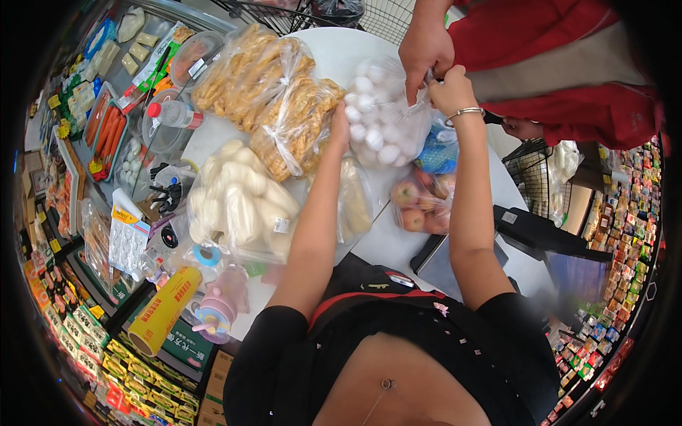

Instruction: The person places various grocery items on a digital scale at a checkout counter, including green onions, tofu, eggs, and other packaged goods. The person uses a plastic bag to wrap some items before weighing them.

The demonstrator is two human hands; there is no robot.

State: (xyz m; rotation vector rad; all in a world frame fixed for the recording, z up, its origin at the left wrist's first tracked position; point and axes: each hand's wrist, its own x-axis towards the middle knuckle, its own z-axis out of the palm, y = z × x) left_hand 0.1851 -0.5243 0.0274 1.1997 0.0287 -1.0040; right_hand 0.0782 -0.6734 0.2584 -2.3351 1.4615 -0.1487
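A clear plastic bag of white round balls (381, 122) stands upright on the white table (341, 48). My right hand (453, 91), with a bracelet at the wrist, pinches the gathered neck of this bag. Another person's hand (426, 50) is at the same neck, fingers close to mine. My left hand (340, 127) is edge-on at the bag's left side, between it and a tied bag of yellow-brown folded food (293, 122); its fingers are partly hidden. Just right of the white balls sit a blue bag (439, 152) and a bag of apples (421, 205).
Nearer me lie a bag of long white food pieces (240, 202), a yellow film roll (165, 311) and a pink drinking cup (218, 303). A scale (434, 261) and a dark monitor (575, 266) stand at right. A chilled display (144, 58) borders the left; wire carts (389, 18) stand behind.
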